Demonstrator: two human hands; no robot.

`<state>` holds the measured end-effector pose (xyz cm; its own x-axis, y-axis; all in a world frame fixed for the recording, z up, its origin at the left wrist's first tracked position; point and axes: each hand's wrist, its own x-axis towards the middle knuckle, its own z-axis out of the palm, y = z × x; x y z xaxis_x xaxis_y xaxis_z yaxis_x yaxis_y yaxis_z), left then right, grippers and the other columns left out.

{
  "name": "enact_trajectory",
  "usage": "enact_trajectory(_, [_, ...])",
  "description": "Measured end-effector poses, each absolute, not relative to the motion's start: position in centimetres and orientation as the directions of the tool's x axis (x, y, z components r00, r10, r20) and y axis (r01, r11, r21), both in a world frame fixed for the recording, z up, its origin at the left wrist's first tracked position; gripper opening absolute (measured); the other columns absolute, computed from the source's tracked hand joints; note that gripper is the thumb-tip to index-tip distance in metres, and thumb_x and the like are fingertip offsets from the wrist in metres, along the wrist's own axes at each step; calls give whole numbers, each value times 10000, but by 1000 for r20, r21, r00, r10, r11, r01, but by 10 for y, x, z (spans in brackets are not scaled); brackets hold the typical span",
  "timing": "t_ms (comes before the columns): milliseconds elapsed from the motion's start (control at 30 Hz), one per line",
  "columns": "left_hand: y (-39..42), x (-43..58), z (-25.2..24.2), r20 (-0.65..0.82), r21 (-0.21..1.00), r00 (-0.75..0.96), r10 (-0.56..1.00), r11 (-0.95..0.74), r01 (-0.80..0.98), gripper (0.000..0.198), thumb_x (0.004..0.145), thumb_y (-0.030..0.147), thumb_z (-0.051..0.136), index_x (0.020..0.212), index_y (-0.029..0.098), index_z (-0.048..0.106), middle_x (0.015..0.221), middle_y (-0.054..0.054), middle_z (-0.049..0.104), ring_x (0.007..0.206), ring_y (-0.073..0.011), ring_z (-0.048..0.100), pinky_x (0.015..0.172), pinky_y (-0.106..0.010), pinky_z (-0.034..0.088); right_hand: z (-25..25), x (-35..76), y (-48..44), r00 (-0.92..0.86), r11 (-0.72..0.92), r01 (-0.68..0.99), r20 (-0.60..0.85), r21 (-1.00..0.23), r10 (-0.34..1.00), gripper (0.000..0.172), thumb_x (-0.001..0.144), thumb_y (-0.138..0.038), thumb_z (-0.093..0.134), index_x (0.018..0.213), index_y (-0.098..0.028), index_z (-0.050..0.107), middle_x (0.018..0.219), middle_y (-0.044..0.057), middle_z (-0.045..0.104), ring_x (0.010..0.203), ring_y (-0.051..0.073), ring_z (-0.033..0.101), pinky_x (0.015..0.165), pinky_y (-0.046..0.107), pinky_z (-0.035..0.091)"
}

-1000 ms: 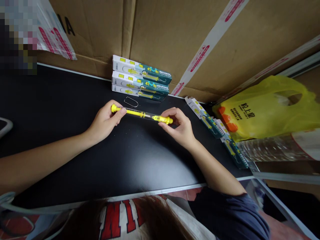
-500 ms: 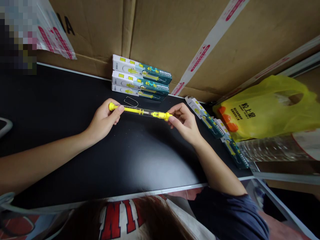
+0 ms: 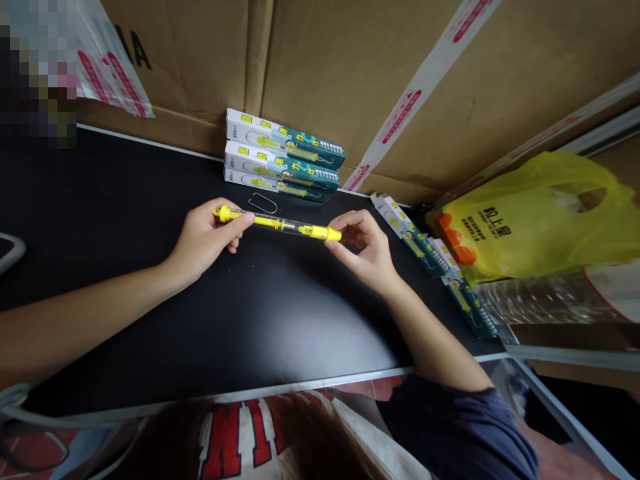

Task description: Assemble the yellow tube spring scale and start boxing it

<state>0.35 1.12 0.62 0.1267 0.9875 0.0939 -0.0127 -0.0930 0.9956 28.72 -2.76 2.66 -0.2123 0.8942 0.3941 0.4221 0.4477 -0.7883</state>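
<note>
Held across both hands above the black table (image 3: 240, 313) is a spring scale (image 3: 280, 224) with a clear tube and yellow ends. My left hand (image 3: 203, 237) is closed round its left part, thumb on top, with a small yellow ring sticking out past the fingers. At the other end, my right hand (image 3: 367, 250) pinches the yellow cap between thumb and fingers; the far fingers are partly hidden. A bent metal wire loop (image 3: 263, 203) lies on the table just beyond the tube.
Printed spring scale boxes (image 3: 283, 163) are stacked against a large cardboard carton (image 3: 320, 73). More such boxes (image 3: 410, 233) lie to the right, beside a yellow plastic bag (image 3: 540, 220) and a clear plastic bottle (image 3: 545, 300). A phone-like object (image 3: 10, 252) rests at the left edge.
My right thumb and fingers have shifted slightly left on the yellow cap. The ring at the left end now shows more, as the left thumb sits further along the tube.
</note>
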Motion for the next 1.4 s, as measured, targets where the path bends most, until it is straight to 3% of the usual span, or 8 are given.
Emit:
enact_trajectory(167, [10,3,6,117,993,169,979,-116,-16,257,805,348,789,819,192,585,622,38,588,517,-87,549,485,-201,485,27,285,-29,-206,471,403,424,-784,882,285,890,-444,789,1008,-252,615,975,35,642,791,157,625,669,303,554])
enact_trajectory(300, [11,4,6,136,991,157,978,-136,-11,237,834,343,765,808,193,584,622,39,575,516,-79,536,483,-194,475,28,284,-29,-176,449,386,413,-806,893,355,854,-489,820,997,-248,602,973,32,647,775,152,627,645,298,566])
enact_trajectory(567, [12,5,7,111,993,118,987,-107,-45,183,863,286,722,828,201,563,612,53,557,495,-71,515,458,-180,453,31,284,-26,-142,397,222,373,-891,917,402,814,-513,862,972,-232,621,944,14,670,704,115,656,599,262,627])
enact_trajectory(833, [13,5,6,111,993,113,987,-106,-48,217,856,316,736,842,203,551,614,57,555,486,-67,507,449,-172,441,34,281,-27,-102,329,237,314,-914,944,445,785,-588,865,889,-220,637,813,-2,703,599,122,673,588,304,637])
enact_trajectory(1100, [13,4,4,134,991,138,981,-133,-22,311,836,429,765,861,210,546,630,51,548,496,-75,500,454,-184,438,29,277,-29,-91,347,271,335,-898,938,454,891,-646,734,833,-216,603,767,-10,688,568,107,643,563,267,563])
enact_trajectory(1300, [13,4,2,141,990,174,975,-144,2,328,848,479,741,881,216,550,645,39,545,514,-100,519,461,-217,455,26,278,-32,-119,301,385,277,-872,954,581,990,-730,494,712,-223,548,644,-10,611,514,105,554,480,245,477])
enact_trajectory(1400, [13,5,3,141,990,171,975,-141,-12,320,852,474,737,868,216,548,648,39,547,514,-97,519,455,-215,451,28,279,-31,-124,278,373,249,-885,960,577,992,-738,477,750,-223,573,679,-4,622,533,100,549,469,227,480])
